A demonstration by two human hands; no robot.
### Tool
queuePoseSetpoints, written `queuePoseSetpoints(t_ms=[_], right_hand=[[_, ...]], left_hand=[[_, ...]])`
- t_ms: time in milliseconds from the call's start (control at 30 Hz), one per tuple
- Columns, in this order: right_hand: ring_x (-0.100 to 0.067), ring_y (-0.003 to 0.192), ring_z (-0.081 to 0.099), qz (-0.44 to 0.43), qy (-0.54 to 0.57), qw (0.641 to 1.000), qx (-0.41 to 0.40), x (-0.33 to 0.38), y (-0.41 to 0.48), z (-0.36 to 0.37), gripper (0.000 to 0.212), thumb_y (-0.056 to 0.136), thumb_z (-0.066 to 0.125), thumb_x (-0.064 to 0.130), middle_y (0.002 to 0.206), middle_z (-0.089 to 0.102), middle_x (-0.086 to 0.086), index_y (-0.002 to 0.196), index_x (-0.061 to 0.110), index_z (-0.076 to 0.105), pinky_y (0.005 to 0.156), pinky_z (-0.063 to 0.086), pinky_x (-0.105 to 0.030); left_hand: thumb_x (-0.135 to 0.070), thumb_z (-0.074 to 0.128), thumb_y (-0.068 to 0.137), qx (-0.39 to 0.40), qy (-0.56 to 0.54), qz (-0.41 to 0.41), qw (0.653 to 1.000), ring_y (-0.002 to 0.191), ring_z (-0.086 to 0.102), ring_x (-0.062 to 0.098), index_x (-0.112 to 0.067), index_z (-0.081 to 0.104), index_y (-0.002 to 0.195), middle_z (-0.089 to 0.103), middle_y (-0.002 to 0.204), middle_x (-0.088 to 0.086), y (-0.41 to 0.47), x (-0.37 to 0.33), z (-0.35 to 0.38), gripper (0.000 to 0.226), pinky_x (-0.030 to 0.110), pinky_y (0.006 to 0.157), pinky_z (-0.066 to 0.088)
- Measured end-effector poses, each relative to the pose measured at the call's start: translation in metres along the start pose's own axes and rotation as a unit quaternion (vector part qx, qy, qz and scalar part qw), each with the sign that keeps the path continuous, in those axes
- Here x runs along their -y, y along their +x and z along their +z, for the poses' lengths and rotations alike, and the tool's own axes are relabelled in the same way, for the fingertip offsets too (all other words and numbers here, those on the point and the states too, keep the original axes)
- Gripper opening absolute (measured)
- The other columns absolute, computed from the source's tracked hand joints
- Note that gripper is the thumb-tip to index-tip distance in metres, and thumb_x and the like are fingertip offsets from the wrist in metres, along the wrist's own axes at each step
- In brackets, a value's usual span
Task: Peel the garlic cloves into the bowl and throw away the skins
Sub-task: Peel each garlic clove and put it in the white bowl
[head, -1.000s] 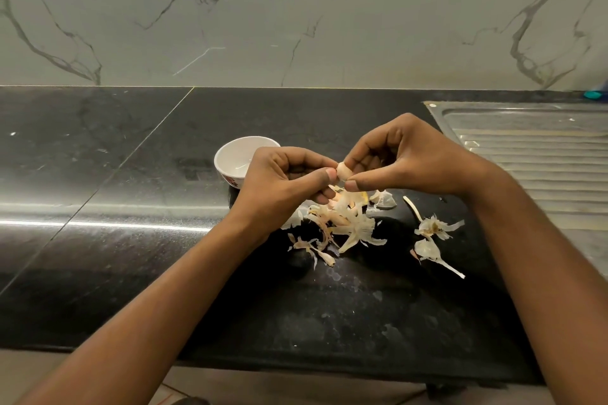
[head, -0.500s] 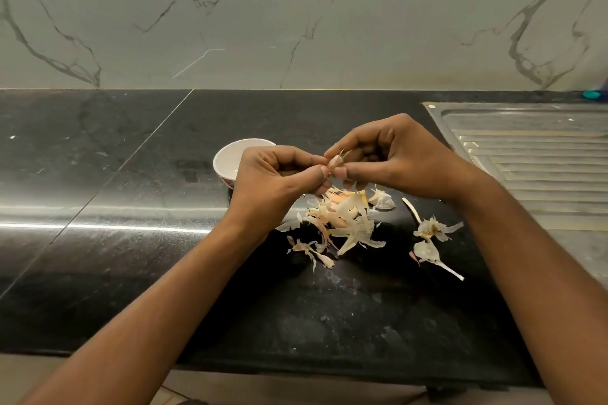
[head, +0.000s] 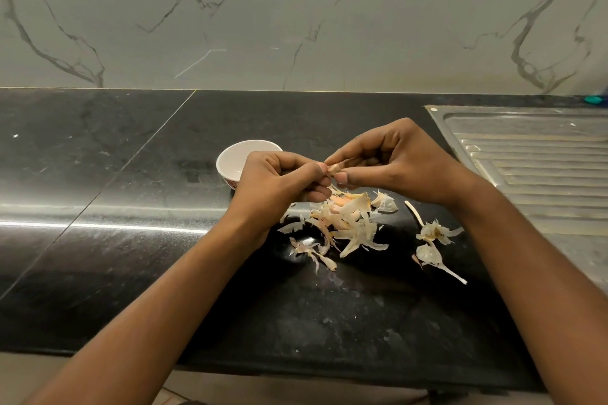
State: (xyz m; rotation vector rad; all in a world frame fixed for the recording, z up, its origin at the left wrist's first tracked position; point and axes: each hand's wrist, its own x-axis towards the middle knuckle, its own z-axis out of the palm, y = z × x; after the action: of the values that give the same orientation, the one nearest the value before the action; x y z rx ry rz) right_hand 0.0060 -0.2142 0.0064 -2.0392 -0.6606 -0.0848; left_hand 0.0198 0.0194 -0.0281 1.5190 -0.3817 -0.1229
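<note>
Both hands meet above the black counter, pinching one small garlic clove (head: 335, 168) between them. My left hand (head: 279, 182) holds it with curled fingers from the left; my right hand (head: 391, 159) pinches it with thumb and forefinger from the right. Most of the clove is hidden by the fingertips. A small white bowl (head: 235, 158) stands just behind my left hand, partly covered by it. Directly below the hands lies a heap of papery garlic skins (head: 348, 223), with two more skin pieces and a stalk (head: 432, 240) to the right.
The black stone counter (head: 131, 191) runs left to right with a marble wall behind. A steel sink drainboard (head: 533, 161) lies at the right. A teal object (head: 594, 99) peeks in at the far right edge. The counter's front edge is near my forearms.
Both hands have drawn closer together around the clove and shifted slightly left; less of the clove shows now. The skins and bowl have not moved.
</note>
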Motion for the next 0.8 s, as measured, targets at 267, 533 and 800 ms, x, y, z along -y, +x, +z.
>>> queuePoseSetpoints(t_ms=[267, 533, 800], right_hand=[[-0.024, 0.095, 0.081, -0.013, 0.001, 1.000, -0.011, -0.0003, -0.0001, -0.0019, 0.029, 0.089, 0.083, 0.005, 0.104, 0.083, -0.005, 0.117, 0.004, 0.079, 0.088, 0.066, -0.038], [-0.031, 0.090, 0.082, 0.033, 0.060, 0.998, 0.005, 0.0016, -0.0014, -0.0031, 0.030, 0.095, 0.070, -0.010, 0.099, 0.083, -0.011, 0.122, 0.000, 0.076, 0.080, 0.068, -0.035], [-0.027, 0.090, 0.081, 0.065, 0.062, 0.996, -0.008, 0.0079, 0.0007, -0.0002, 0.026, 0.091, 0.082, 0.010, 0.099, 0.083, -0.009, 0.116, 0.006, 0.078, 0.079, 0.066, -0.031]], left_hand=[[-0.001, 0.075, 0.092, 0.024, -0.008, 0.021, 0.999, 0.081, 0.078, 0.034, 0.002, 0.078, 0.105, 0.080, 0.090, 0.020, -0.0013, -0.0021, -0.0004, 0.013, 0.035, 0.079, 0.067], [0.006, 0.078, 0.088, -0.005, 0.003, 0.058, 0.998, 0.077, 0.079, 0.033, 0.001, 0.079, 0.099, 0.080, 0.086, 0.020, -0.0017, -0.0006, 0.0006, 0.012, 0.036, 0.076, 0.066], [0.002, 0.082, 0.087, -0.035, 0.077, 0.143, 0.986, 0.076, 0.080, 0.027, 0.000, 0.080, 0.096, 0.081, 0.085, 0.008, -0.0034, -0.0011, 0.0030, 0.010, 0.035, 0.074, 0.066]])
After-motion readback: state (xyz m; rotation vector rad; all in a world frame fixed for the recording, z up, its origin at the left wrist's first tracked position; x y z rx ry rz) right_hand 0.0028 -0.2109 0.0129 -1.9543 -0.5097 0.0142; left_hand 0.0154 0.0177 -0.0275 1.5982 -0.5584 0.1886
